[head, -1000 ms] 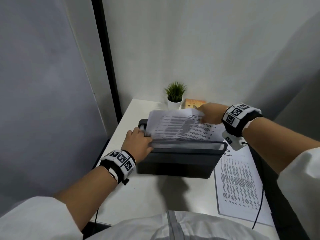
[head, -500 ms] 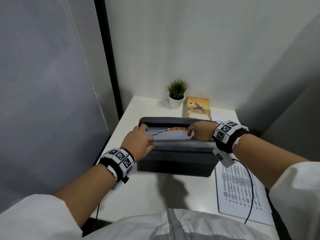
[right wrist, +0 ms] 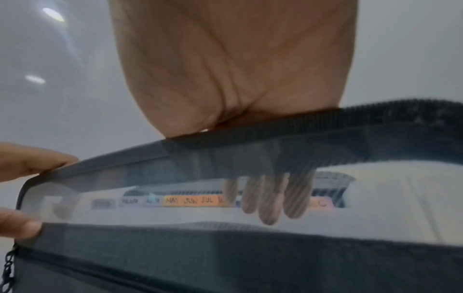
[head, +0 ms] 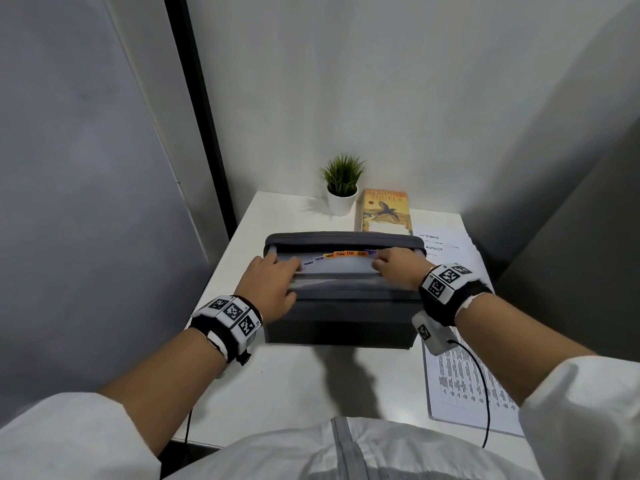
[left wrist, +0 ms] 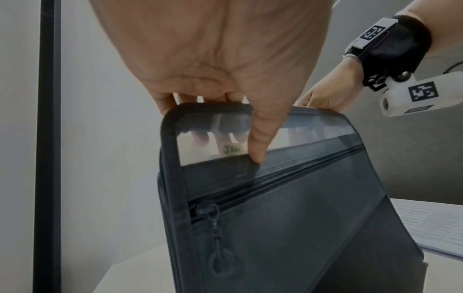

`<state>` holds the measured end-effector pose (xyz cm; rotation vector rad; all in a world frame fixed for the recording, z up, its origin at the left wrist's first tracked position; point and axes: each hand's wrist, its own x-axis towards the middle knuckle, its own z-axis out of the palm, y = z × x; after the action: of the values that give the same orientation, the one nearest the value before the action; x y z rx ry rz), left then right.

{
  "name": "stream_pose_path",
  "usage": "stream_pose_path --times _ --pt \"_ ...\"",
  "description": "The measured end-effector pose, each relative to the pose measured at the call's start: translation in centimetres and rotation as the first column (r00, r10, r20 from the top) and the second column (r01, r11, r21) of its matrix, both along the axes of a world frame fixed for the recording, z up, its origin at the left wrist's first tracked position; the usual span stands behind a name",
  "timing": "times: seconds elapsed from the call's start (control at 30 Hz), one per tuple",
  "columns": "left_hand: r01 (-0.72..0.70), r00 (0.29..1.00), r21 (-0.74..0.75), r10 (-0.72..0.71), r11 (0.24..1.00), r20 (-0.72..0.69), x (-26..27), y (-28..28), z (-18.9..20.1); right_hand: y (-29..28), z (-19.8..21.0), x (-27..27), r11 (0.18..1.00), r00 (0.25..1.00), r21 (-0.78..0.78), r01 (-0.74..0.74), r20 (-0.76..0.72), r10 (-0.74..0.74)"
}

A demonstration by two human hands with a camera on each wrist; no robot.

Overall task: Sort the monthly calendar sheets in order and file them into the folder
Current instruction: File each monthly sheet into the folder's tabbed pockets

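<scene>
Folder [head: 341,317]: a dark grey expanding file stood upright at the middle of the white table [head: 311,382], its mouth open upward; a clear front panel and a zipped pocket faced the person.
Loose sheets [head: 464,386]: printed calendar pages lay flat on the table just right of the folder, running from near to far; the far ones read AUGUST and what looked like OCTOBER.
Left hand [head: 273,289]: gripped the folder's near left top corner, fingers curled over the rim into the mouth and thumb pressed on the clear panel.
Right hand [head: 398,271]: hooked over the near right rim, fingers curled down inside among the dividers; whether they pinched a sheet could not be told.
Month tabs [head: 341,254]: a row from MAR on the left through APR, MAY, JUN, JUL toward SEPT; the left ones pale, the middle ones orange. A JAN tab showed through the panel in the left wrist view.
Step in hand: judged to be holding the pockets apart, seating or checking a sheet.
Next move: probably calls for freeing the right hand to take a loose sheet and match it to its tab.
</scene>
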<state>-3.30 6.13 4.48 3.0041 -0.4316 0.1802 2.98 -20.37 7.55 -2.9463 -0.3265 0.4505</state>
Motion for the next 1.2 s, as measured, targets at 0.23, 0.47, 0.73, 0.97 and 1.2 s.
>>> stream_pose_path --times 0.23,0.47,0.73,0.97,1.2 --pt "0.075 0.994 0.141 -0.063 0.987 -0.092 1.5 -3.5 0.5 -0.6 -0.8 -0.7 0.991 0.995 0.099 0.094 0.030 -0.097" --pt "0.118 0.972 0.125 -0.089 0.985 -0.218 3.1 -8.5 1.2 -3.9 -0.4 -0.9 0.823 0.993 0.560 0.093 0.006 -0.117" --pt "0.148 0.972 0.179 -0.110 0.973 -0.205 4.5 -9.8 1.4 -20.0 -8.1 -2.9 0.570 0.719 0.464 0.678 -0.252 -0.648" --pt "0.101 0.988 0.152 -0.080 0.983 -0.135 4.6 -10.7 0.7 -26.6 -16.6 -11.5 0.540 0.450 -0.087 0.837 -0.452 -0.770" --pt "0.059 0.992 0.135 -0.044 0.989 -0.115 4.2 -10.8 0.0 -25.7 -19.1 -13.1 0.349 0.309 -0.020 0.937 -0.420 -0.853"
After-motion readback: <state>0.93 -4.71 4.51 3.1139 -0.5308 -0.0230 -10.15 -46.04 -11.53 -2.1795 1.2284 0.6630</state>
